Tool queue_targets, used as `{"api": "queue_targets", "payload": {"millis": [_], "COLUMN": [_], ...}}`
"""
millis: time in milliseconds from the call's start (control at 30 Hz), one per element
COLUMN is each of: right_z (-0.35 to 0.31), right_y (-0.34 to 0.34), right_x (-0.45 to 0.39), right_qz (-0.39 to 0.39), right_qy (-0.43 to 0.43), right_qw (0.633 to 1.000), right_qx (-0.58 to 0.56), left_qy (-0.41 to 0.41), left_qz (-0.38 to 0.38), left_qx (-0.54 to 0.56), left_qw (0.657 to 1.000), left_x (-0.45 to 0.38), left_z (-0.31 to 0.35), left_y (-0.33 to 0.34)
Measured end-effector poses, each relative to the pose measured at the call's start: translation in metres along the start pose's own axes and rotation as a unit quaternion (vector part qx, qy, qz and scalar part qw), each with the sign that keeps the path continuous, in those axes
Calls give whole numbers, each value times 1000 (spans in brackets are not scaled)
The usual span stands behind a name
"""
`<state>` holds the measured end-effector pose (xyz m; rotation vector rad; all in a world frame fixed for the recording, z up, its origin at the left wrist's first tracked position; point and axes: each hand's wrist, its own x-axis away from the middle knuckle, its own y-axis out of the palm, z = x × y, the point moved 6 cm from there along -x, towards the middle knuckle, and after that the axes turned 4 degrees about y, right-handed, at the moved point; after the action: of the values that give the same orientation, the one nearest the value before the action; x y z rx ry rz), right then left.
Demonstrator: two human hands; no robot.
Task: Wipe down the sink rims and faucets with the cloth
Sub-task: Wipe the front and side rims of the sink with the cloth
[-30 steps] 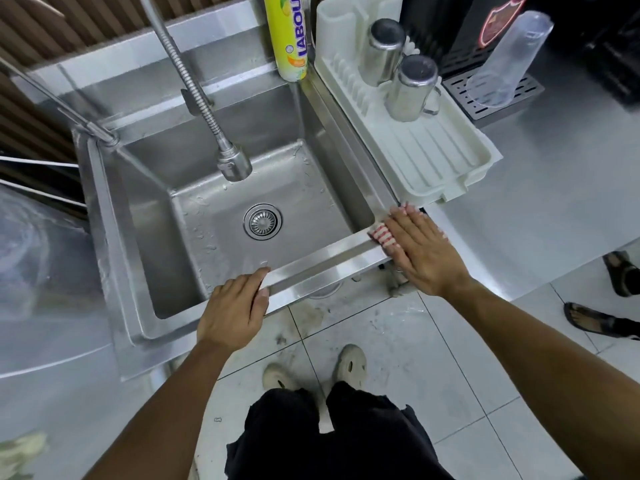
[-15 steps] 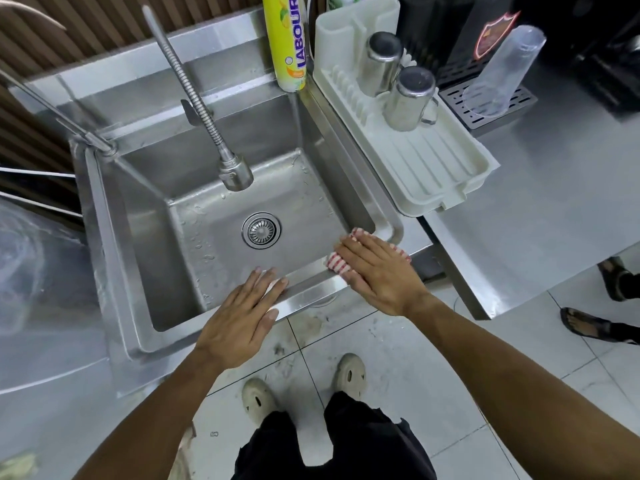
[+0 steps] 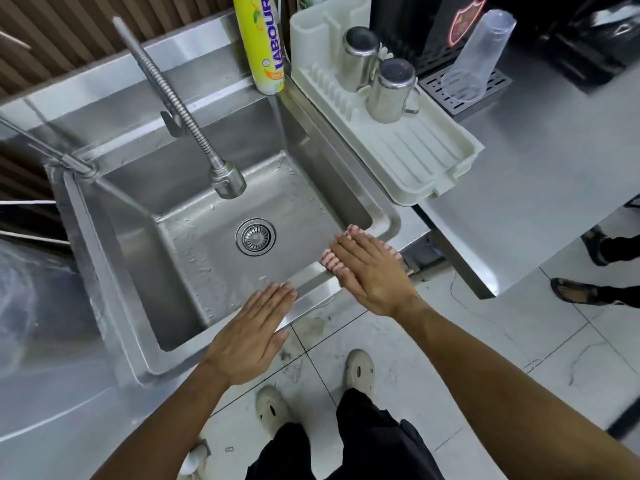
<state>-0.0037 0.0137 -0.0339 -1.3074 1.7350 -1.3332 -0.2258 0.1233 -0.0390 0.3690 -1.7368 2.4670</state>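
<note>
My right hand (image 3: 372, 271) lies flat, fingers straight, pressing the red-and-white striped cloth (image 3: 333, 258) onto the front rim (image 3: 313, 277) of the steel sink (image 3: 114, 271) — palm weight rather than a pinch, so the folded cloth spreads across the rim's width near the front right corner. My left hand (image 3: 254, 336) is spread flat too, holding nothing, its fingertips resting on the same rim just beside the cloth; I judge it is there to steady me as I lean in. Beyond the hands, the basin floor is beaded with water around the drain (image 3: 255, 236). The flexible spring faucet (image 3: 180, 109) hangs over the basin, and a second, thinner tap (image 3: 52, 150) angles in at the left corner — neither near the cloth. A yellow detergent bottle (image 3: 263, 43) stands at the back rim, beside a white drying rack (image 3: 415, 154) holding two steel mugs (image 3: 389, 90).
</note>
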Motion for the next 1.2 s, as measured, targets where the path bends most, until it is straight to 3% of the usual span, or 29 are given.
{"api": "queue_targets", "payload": {"millis": [167,300,433,500,533,633,733,800,867,967,1100,1200], "right_z": [57,17,-26,-17,-3,52,32,-17,-57,-41,30,5], "right_y": [-22,-10,10,6,0,-20,-15,3,18,10,-15,-10], "right_x": [-5,-6,0,3,1,-7,-8,-2,5,1,-4,-5], "right_qz": [23,74,44,20,18,54,96,109,74,28,60,85], "right_qy": [122,196,104,51,61,200,257,223,138,71,189,246], "right_qw": [992,978,994,998,998,978,962,969,988,997,980,965], "right_qx": [14,0,9,23,19,-11,-8,-13,-11,22,17,-2], "left_qy": [76,109,118,119,121,122,120,119,123,126,124,115], "left_qz": [-12,-3,3,6,6,8,12,21,26,28,38,41], "left_qx": [-9,-9,-29,-32,-32,-37,-19,-7,-3,-2,2,12], "left_qw": [997,994,993,992,992,992,992,993,992,992,992,992], "left_x": [2,1,4,8,10,14,13,13,13,13,13,12], "left_z": [-14,-19,-19,-18,-18,-17,-20,-20,-20,-20,-21,-23], "left_y": [-7,-9,-5,-5,-5,-3,-3,-4,-5,-4,-1,0]}}
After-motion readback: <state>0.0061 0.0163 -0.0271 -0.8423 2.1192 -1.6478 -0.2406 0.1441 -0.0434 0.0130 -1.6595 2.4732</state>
